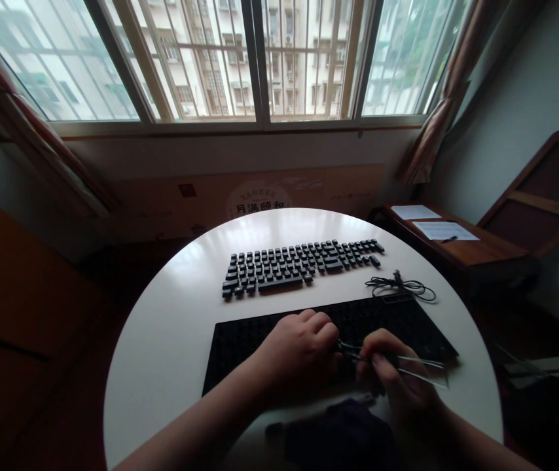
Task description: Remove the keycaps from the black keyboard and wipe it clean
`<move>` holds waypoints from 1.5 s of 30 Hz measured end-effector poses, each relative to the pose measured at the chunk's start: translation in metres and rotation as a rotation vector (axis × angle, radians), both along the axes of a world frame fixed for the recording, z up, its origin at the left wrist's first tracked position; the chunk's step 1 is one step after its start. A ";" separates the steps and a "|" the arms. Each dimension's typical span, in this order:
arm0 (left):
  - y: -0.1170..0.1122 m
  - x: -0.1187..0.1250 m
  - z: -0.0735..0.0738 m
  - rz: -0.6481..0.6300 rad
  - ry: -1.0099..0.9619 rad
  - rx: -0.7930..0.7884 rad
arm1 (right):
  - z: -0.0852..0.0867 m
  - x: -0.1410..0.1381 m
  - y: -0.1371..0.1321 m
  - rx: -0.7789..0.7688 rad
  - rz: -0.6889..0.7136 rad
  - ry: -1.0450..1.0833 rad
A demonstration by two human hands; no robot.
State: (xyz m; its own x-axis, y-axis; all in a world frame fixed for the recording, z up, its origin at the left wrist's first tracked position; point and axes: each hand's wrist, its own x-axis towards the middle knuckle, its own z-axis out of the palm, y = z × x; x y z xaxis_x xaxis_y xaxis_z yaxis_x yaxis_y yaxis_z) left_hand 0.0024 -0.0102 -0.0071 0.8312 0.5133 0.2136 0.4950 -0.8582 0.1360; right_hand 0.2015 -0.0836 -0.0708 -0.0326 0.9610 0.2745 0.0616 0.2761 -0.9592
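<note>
A black keyboard base (245, 333) lies on the white round table, with both hands over it. My right hand (392, 366) is closed around a wire keycap puller (424, 371); its thin metal wires stick out on both sides of the fingers. My left hand (304, 343) is closed, its fingers curled at the puller's left end. What sits between the left fingertips is hidden. Behind the base, loose black keycaps (279, 268) stand in rows in keyboard order. A coiled black cable (402, 284) rests at the base's back right corner.
The white table (156, 366) has a rounded edge. Dark cloth (343, 432) lies near its front. At the right, a wooden side table (486, 252) holds paper sheets (444, 230) and a pen (449, 239). Beyond stand a barred window and a printed box panel (348, 190).
</note>
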 end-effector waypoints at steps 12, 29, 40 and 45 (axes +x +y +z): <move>0.005 -0.009 0.006 0.119 -0.059 0.016 | 0.012 0.021 0.010 0.386 -0.250 -0.365; 0.000 -0.013 0.003 0.099 -0.292 -0.188 | 0.050 0.006 0.023 0.663 -0.132 -0.802; 0.009 -0.019 0.009 0.342 -0.355 -0.160 | 0.073 0.002 0.072 0.461 -0.001 -0.769; 0.018 -0.024 0.007 0.442 -0.100 -0.124 | 0.075 0.019 0.142 0.258 -0.006 -1.025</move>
